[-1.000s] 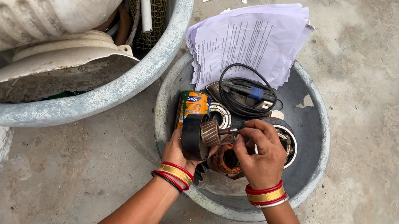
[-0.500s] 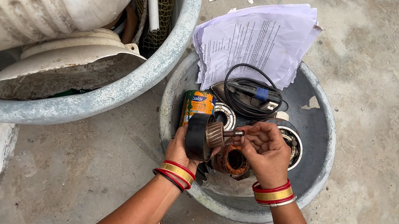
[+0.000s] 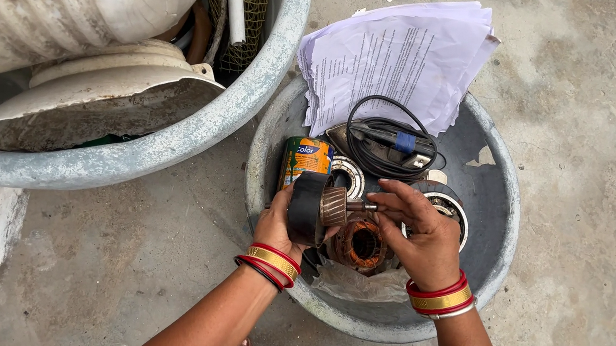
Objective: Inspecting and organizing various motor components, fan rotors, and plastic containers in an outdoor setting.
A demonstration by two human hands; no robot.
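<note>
My left hand (image 3: 278,227) grips a motor rotor (image 3: 315,208), a black drum with a rusty brown core and a short steel shaft pointing right. The fingertips of my right hand (image 3: 420,233) touch the end of that shaft, fingers spread. Both hands hover over a small grey metal basin (image 3: 503,184). Just below the rotor lies a copper-wound stator (image 3: 358,246). Both wrists carry red and gold bangles.
The basin also holds an orange-green tin can (image 3: 305,158), a round bearing plate (image 3: 345,174), a coiled black cable with plug (image 3: 386,144) and a paper stack (image 3: 400,57). A larger basin (image 3: 258,70) at left holds white fan housings (image 3: 66,10). Concrete floor surrounds them.
My right hand has loosened from a pinch on the shaft to spread fingers at its tip and shifted slightly right. The rotor stays in my left hand.
</note>
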